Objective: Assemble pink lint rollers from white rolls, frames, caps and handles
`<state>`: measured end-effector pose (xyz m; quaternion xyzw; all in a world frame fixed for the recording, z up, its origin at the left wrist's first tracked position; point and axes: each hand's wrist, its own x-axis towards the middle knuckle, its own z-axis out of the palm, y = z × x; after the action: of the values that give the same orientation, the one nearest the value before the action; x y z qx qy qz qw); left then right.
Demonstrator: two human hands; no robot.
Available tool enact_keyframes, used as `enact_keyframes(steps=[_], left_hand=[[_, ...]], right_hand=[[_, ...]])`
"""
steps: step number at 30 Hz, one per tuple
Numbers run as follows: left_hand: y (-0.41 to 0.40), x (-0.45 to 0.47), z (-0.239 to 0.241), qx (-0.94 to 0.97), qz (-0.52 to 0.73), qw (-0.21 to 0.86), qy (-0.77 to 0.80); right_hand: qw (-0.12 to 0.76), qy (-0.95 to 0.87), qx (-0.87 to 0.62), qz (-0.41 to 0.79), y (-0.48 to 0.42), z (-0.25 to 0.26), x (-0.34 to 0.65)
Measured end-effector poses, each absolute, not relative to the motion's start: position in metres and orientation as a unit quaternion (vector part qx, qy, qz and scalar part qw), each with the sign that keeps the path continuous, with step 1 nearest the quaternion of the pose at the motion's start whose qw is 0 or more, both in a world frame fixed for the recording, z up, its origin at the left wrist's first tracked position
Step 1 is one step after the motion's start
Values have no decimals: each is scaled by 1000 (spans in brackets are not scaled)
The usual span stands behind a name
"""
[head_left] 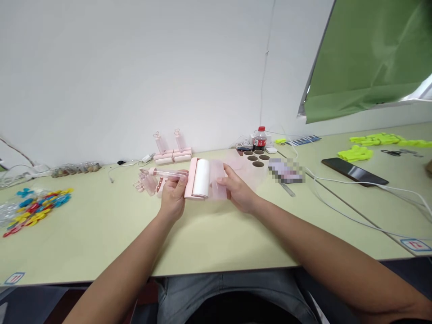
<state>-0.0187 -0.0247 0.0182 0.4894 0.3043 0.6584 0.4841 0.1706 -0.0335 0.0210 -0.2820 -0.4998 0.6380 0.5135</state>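
Head view: both forearms reach up from the lower corners over the pale green counter (216, 247), bringing the hands close together near the middle, raised in front of the body. Left grip (173, 192) is curled firmly around the handle end of a pink lint roller (201, 179), thumb on top, the clear tube jutting leftward and the white roll turned toward the other hand. Right grip (239, 186) pinches a translucent pink cover (218, 181) between thumb and fingers, just beside the white roll; whether the two pieces touch is unclear. A cola bottle (259, 140) with a red cap wears a red label, its lettering too small to read. The blue-framed sticker (15, 278) at the near left edge seems to read 11; red marks on the right-hand sticker (416, 245) are uncertain. Behind the hands stand two more lint rollers (173, 155) and a cluster of cardboard tubes (258, 164). Multicoloured plastic pieces (37, 207) lie far left, while on the right a white cable (347, 182) crosses a black phone (354, 171) near neon-yellow bundles (356, 153).
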Motion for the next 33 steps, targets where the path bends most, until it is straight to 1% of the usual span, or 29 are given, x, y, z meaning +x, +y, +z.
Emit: enact_keyframes(steps=[6, 8, 10, 13, 15, 17, 22, 26, 30, 33], left_hand=[[-26, -20, 26, 433, 659, 549, 278], [-24, -23, 29, 406, 673, 558, 267], [-21, -26, 32, 385, 691, 554, 260], [-20, -29, 35, 364, 709, 542, 264], [-21, -30, 37, 359, 712, 538, 273], [-21, -29, 38, 363, 710, 536, 277], [-22, -28, 38, 354, 717, 531, 280], [-23, -26, 36, 363, 711, 536, 274], [-24, -23, 35, 377, 706, 540, 261], [-24, -22, 34, 388, 704, 537, 256]], right_hand=[[538, -490, -297, 618, -29, 29, 180], [554, -500, -302, 593, -25, 37, 185], [574, -535, -317, 532, -18, 49, 192], [577, -597, -401, 386, -3, 68, 203], [558, -616, -465, 305, 9, 80, 210], [530, -636, -502, 250, 21, 88, 216], [419, -722, -527, 161, 46, 100, 224], [389, -757, -522, 57, 55, 104, 219], [369, -778, -508, 14, 61, 109, 210], [366, -774, -515, 39, 67, 112, 209]])
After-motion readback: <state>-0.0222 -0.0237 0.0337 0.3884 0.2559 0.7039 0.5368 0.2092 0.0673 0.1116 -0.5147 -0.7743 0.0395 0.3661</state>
